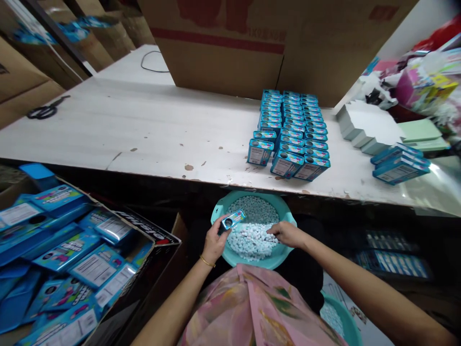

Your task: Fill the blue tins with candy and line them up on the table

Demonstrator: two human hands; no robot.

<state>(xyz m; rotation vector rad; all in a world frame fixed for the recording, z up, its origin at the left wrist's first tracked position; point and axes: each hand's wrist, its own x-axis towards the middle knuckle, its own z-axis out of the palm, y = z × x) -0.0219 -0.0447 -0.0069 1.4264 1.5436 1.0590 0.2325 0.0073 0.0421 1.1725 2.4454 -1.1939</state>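
My left hand (215,240) holds a small blue box (233,219), its narrow end with a dark round spot facing up, over the left side of a teal basin (287,205). The basin sits on my lap and holds many small pale blue and white pellets (254,242). At the basin's right side my right hand (287,234) has its fingers pressed together at the pellets; what is between the fingertips is too small to make out.
Rows of upright blue boxes (292,127) stand on the white table (144,129). A large carton (252,48) is behind them. Scissors (46,109) lie at left, white card stacks (369,126) at right. An open carton of blue boxes (95,264) is at lower left.
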